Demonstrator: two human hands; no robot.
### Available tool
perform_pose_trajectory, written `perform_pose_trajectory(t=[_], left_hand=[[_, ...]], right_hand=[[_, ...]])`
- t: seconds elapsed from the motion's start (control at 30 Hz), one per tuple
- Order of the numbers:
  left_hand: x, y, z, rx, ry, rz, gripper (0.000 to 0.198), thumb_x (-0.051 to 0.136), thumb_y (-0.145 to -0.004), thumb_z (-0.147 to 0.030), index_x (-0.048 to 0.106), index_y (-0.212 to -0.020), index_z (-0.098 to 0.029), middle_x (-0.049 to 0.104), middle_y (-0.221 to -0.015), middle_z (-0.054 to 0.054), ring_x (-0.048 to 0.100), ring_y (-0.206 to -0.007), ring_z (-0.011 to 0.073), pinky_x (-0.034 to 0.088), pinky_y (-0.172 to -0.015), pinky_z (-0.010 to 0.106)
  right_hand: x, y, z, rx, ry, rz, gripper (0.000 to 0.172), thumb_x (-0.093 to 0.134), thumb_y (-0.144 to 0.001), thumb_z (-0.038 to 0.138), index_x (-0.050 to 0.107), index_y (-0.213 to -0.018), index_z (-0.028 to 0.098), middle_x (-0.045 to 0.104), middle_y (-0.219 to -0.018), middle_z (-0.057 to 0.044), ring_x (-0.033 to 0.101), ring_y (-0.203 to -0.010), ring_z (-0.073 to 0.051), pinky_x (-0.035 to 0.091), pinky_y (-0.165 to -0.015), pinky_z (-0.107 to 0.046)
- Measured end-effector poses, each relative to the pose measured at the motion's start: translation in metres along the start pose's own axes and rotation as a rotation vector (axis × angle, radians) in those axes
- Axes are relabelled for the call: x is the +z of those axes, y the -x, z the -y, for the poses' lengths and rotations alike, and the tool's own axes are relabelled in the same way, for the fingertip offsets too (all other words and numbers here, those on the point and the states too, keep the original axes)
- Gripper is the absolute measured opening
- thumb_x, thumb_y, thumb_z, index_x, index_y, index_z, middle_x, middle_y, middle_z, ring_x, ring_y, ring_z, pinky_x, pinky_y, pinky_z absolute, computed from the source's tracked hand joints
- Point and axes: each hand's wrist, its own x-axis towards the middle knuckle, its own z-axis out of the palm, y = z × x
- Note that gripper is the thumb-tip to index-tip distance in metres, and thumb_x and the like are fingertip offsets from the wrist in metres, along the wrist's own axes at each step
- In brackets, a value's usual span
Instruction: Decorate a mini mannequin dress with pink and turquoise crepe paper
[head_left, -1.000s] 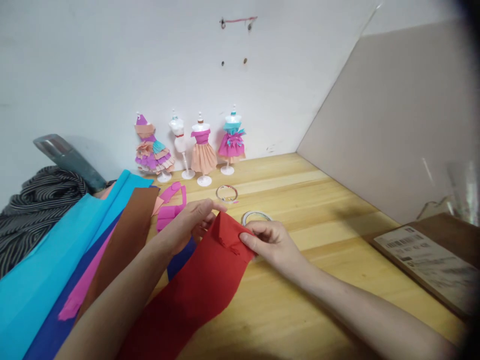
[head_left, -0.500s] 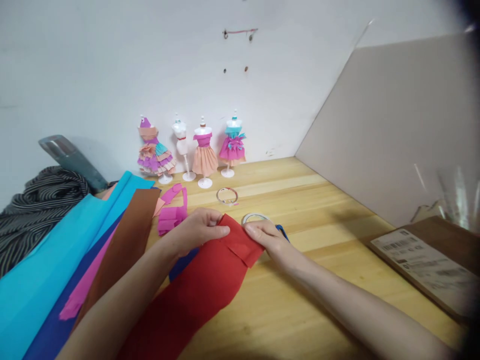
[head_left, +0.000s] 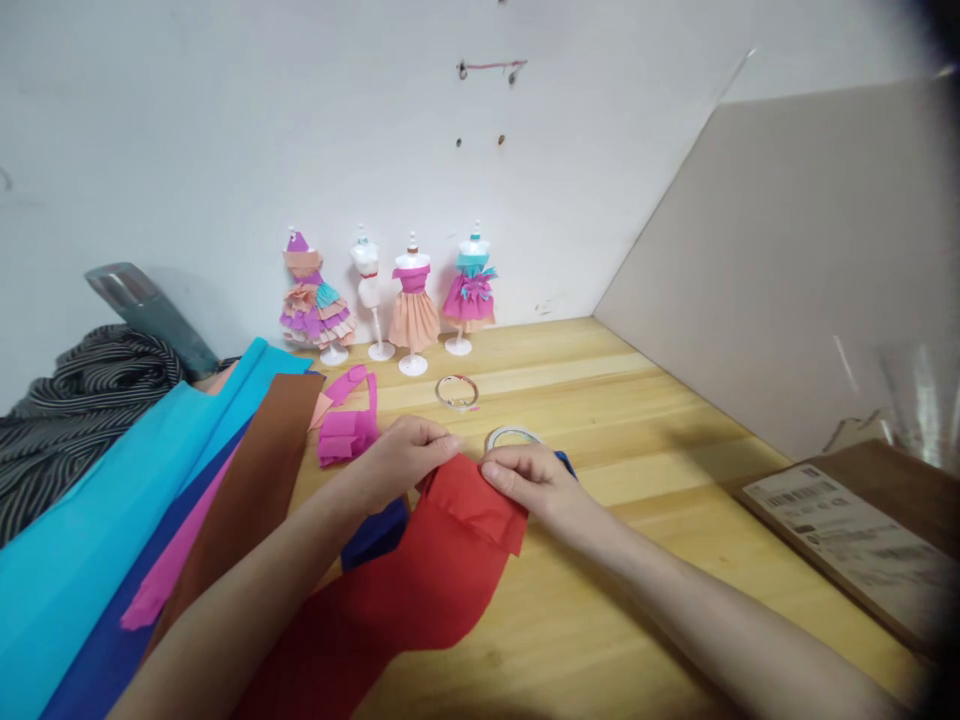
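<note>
A long strip of red crepe paper (head_left: 442, 580) runs up from the bottom edge, its far end folded over into a flap. My left hand (head_left: 412, 455) pinches the fold at its left corner between thumb and fingers. Close beside it, my right hand (head_left: 532, 480) grips the same folded edge, thumb on top. Behind the right hand lies a roll of tape (head_left: 511, 436), partly covered, with a blue object (head_left: 565, 462) whose kind I cannot make out. A dark blue piece (head_left: 375, 532) shows under my left forearm.
Several miniature dress forms (head_left: 413, 310) stand along the wall, most in paper dresses. Blue paper (head_left: 97, 500), brown paper (head_left: 259, 450) and pink pieces (head_left: 348, 435) lie left, near striped cloth (head_left: 90, 400). A ring (head_left: 457, 392) lies mid-table; a cardboard package (head_left: 840, 520) sits right.
The folded end of the red crepe paper has tipped and its flap now bulges toward me. Both hands have drawn slightly closer together along the fold.
</note>
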Motion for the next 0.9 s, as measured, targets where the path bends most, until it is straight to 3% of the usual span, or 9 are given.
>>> perform_pose_trajectory(t=[0.1,0.23,0.3,0.43,0.5,0.6,0.67,0.77,0.9], left_hand=[[0.002,0.0,0.001,0.034,-0.136,-0.049,0.039,0.048,-0.077,-0.041,0.032,-0.05,-0.019,0.024,-0.049,-0.006,0.022,-0.046,0.0064,0.015,-0.044,0.024],[0.005,-0.002,0.009,0.023,-0.206,-0.056,0.035,0.053,-0.077,-0.041,0.04,-0.054,-0.017,0.027,-0.048,-0.007,0.025,-0.045,0.0062,0.016,-0.043,0.023],[0.005,-0.004,0.011,0.005,-0.122,-0.061,0.03,0.055,-0.076,-0.039,0.047,-0.057,-0.017,0.035,-0.048,-0.006,0.031,-0.045,0.0067,0.021,-0.043,0.021],[0.001,-0.008,0.007,-0.04,0.088,-0.195,0.024,0.061,-0.071,-0.036,0.056,-0.06,-0.016,0.051,-0.051,-0.004,0.043,-0.047,0.0085,0.031,-0.045,0.02],[-0.002,-0.008,0.003,-0.102,0.222,-0.165,0.022,0.065,-0.068,-0.036,0.061,-0.064,-0.015,0.058,-0.055,-0.002,0.05,-0.05,0.0102,0.038,-0.049,0.021],[-0.004,-0.009,0.002,-0.193,0.391,-0.035,0.025,0.072,-0.062,-0.034,0.067,-0.075,-0.013,0.066,-0.062,0.002,0.06,-0.058,0.0147,0.045,-0.057,0.025],[-0.002,-0.013,0.005,-0.213,0.46,-0.015,0.029,0.075,-0.061,-0.032,0.069,-0.08,-0.012,0.068,-0.066,0.004,0.063,-0.061,0.0159,0.047,-0.06,0.026],[0.004,-0.027,0.009,-0.185,0.542,-0.063,0.027,0.074,-0.065,-0.028,0.069,-0.083,-0.01,0.07,-0.071,0.007,0.065,-0.065,0.0166,0.049,-0.064,0.027],[0.012,-0.064,0.008,-0.122,0.607,-0.165,0.014,0.064,-0.076,-0.017,0.067,-0.089,-0.011,0.07,-0.08,0.008,0.065,-0.07,0.0159,0.051,-0.069,0.028]], right_hand=[[0.0,-0.001,-0.003,0.013,0.014,-0.038,0.043,0.054,-0.079,0.051,0.047,-0.054,0.017,0.037,-0.052,0.004,0.032,-0.048,-0.008,0.023,-0.046,-0.022],[0.0,-0.003,-0.002,0.023,0.017,-0.13,0.04,0.058,-0.076,0.048,0.05,-0.052,0.016,0.041,-0.051,0.004,0.035,-0.049,-0.008,0.026,-0.047,-0.023],[-0.002,-0.003,-0.001,0.02,-0.038,-0.145,0.036,0.062,-0.074,0.046,0.055,-0.056,0.016,0.046,-0.053,0.003,0.039,-0.05,-0.009,0.029,-0.047,-0.022],[-0.006,-0.005,0.001,0.079,-0.24,-0.034,0.031,0.07,-0.069,0.042,0.059,-0.06,0.015,0.056,-0.055,0.001,0.049,-0.051,-0.009,0.037,-0.05,-0.021],[-0.008,-0.006,0.0,0.126,-0.344,-0.036,0.031,0.073,-0.067,0.041,0.058,-0.06,0.014,0.058,-0.053,0.001,0.051,-0.049,-0.008,0.04,-0.051,-0.02],[-0.009,-0.008,-0.002,0.189,-0.5,-0.124,0.03,0.078,-0.062,0.039,0.061,-0.067,0.014,0.062,-0.059,0.001,0.055,-0.052,-0.009,0.046,-0.054,-0.022],[-0.011,-0.011,-0.004,0.206,-0.567,-0.178,0.031,0.079,-0.06,0.039,0.063,-0.07,0.014,0.061,-0.057,0.0,0.055,-0.049,-0.01,0.047,-0.051,-0.024],[-0.02,-0.022,-0.009,0.174,-0.593,-0.276,0.028,0.079,-0.061,0.037,0.065,-0.068,0.013,0.059,-0.052,0.001,0.049,-0.043,-0.009,0.04,-0.043,-0.021],[-0.044,-0.052,-0.018,0.195,-0.571,-0.401,0.019,0.071,-0.071,0.032,0.065,-0.073,0.014,0.063,-0.06,-0.001,0.053,-0.049,-0.01,0.042,-0.048,-0.022]])
